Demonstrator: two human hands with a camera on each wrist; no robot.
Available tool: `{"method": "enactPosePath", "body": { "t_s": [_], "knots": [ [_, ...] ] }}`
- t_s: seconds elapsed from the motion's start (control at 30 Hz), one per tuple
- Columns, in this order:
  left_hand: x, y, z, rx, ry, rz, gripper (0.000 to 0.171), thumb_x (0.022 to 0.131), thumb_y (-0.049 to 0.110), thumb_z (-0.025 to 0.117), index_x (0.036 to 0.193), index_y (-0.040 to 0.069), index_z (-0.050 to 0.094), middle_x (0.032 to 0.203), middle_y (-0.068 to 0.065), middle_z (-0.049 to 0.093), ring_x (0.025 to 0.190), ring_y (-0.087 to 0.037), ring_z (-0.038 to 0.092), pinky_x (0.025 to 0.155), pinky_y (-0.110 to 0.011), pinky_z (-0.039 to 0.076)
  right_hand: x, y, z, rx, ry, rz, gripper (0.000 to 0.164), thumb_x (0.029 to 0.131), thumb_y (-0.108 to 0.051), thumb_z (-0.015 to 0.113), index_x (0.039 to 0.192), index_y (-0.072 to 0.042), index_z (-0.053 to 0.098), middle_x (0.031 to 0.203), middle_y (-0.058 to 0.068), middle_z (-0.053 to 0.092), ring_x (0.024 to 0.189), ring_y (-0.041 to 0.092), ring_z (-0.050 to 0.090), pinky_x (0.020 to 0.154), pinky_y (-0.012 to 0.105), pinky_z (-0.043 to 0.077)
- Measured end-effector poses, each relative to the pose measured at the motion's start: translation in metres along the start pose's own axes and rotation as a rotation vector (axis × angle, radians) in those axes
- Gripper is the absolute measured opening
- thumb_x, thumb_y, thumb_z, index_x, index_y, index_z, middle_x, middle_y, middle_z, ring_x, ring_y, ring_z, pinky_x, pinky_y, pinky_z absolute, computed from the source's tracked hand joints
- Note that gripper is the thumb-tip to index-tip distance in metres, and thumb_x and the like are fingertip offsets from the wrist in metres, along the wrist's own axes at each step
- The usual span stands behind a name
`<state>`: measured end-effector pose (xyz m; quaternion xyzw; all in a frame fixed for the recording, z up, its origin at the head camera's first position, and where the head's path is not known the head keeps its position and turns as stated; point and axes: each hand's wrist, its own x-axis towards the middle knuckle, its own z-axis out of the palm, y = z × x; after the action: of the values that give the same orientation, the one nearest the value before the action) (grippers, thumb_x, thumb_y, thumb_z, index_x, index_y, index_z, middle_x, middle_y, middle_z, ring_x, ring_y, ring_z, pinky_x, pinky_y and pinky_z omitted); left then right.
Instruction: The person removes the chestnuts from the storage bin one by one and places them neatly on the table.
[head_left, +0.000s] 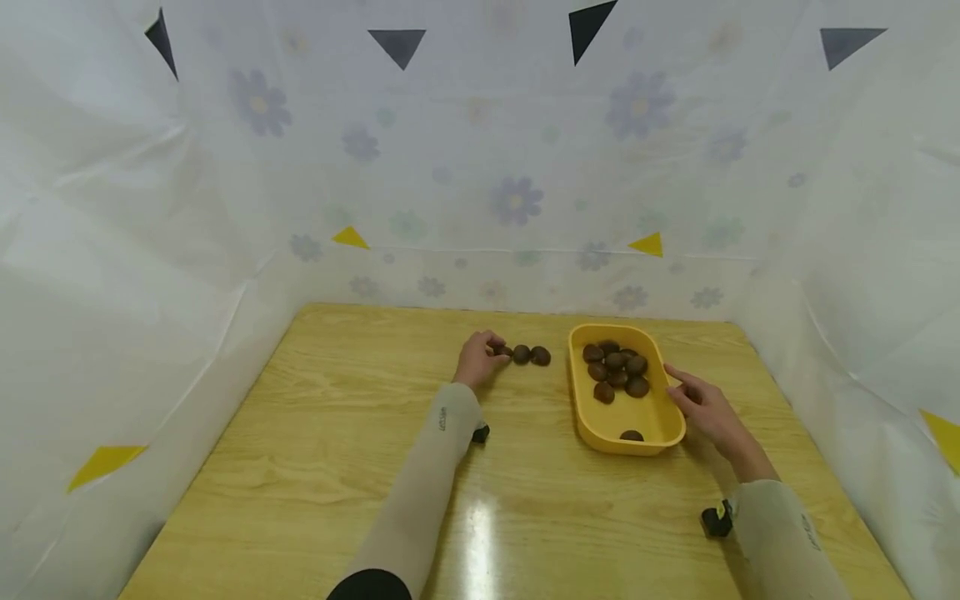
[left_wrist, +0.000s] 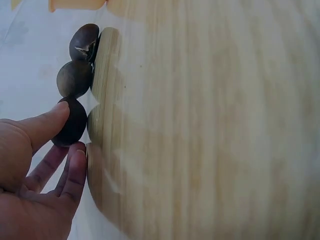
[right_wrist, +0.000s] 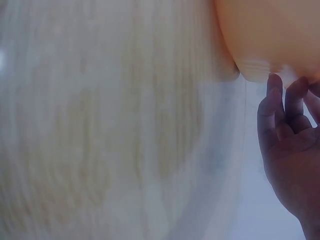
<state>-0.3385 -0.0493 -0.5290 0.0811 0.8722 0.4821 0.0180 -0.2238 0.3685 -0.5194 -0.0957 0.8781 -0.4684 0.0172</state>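
Observation:
My left hand (head_left: pixel 480 360) is at the far middle of the table, thumb and fingers pinching a brown chestnut (left_wrist: pixel 73 122). It is the near end of a short row: a middle chestnut (head_left: pixel 521 355) and an end chestnut (head_left: pixel 540 356) with a pale mark sit beside it. To the right stands a yellow plastic basket (head_left: pixel 628 450), with several chestnuts (head_left: pixel 615 361) grouped in its far half and a single chestnut (head_left: pixel 632 435) at its near end. My right hand (head_left: pixel 708 410) rests its loosely bent fingertips against the basket's right side, holding nothing up.
The wood-patterned table (head_left: pixel 315 433) is enclosed by white sheeting (head_left: pixel 517 150) with printed flowers at the back and both sides. Black and yellow triangles are stuck on the sheeting. A bright reflection lies on the table's near middle.

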Motion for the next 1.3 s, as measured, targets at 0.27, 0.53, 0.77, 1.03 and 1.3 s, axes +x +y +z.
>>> {"method": "enactPosePath", "body": {
  "t_s": [0.27,0.53,0.77,1.03,1.3],
  "knots": [
    [-0.001,0.000,-0.003,0.018,-0.022,-0.028,0.036,0.098,0.012,0.074,0.132,0.008,0.067,0.130,-0.013,0.061,0.117,-0.031,0.062,0.097,-0.048,0.054,-0.001,-0.001,0.001,-0.002,0.010,-0.004,0.060,0.112,-0.030,0.048,0.162,-0.001,0.031,0.102,0.017,0.062,0.072,0.011,0.054,0.060,0.029,0.049],
    [0.000,-0.005,-0.004,0.047,-0.047,-0.001,0.038,0.096,0.009,0.075,0.133,0.010,0.066,0.132,-0.013,0.062,0.118,-0.030,0.064,0.098,-0.046,0.055,-0.002,0.002,0.000,-0.022,0.004,0.016,0.059,0.113,-0.031,0.047,0.163,-0.005,0.030,0.105,0.020,0.062,0.074,0.012,0.056,0.061,0.029,0.050],
    [-0.003,0.001,-0.010,0.060,-0.016,0.027,0.046,0.097,0.015,0.075,0.140,0.008,0.062,0.134,-0.016,0.060,0.116,-0.033,0.062,0.096,-0.050,0.055,0.000,0.003,-0.001,-0.026,-0.014,0.015,0.059,0.113,-0.031,0.046,0.164,-0.006,0.028,0.109,0.023,0.062,0.075,0.013,0.057,0.062,0.030,0.051],
    [-0.010,0.025,-0.002,0.028,-0.019,0.196,0.044,0.101,0.019,0.070,0.144,0.013,0.059,0.137,-0.015,0.059,0.116,-0.029,0.063,0.095,-0.043,0.056,-0.001,0.000,-0.001,-0.031,-0.012,0.012,0.059,0.113,-0.031,0.047,0.163,-0.006,0.029,0.105,0.022,0.062,0.073,0.013,0.056,0.061,0.030,0.050],
    [-0.028,0.080,0.030,-0.027,-0.378,0.471,0.038,0.104,0.026,0.065,0.142,0.020,0.060,0.131,-0.007,0.064,0.107,-0.013,0.065,0.087,-0.023,0.056,0.000,-0.001,0.000,-0.038,-0.009,0.006,0.059,0.113,-0.032,0.047,0.163,-0.005,0.030,0.104,0.021,0.062,0.073,0.013,0.055,0.061,0.029,0.050]
  ]
}}
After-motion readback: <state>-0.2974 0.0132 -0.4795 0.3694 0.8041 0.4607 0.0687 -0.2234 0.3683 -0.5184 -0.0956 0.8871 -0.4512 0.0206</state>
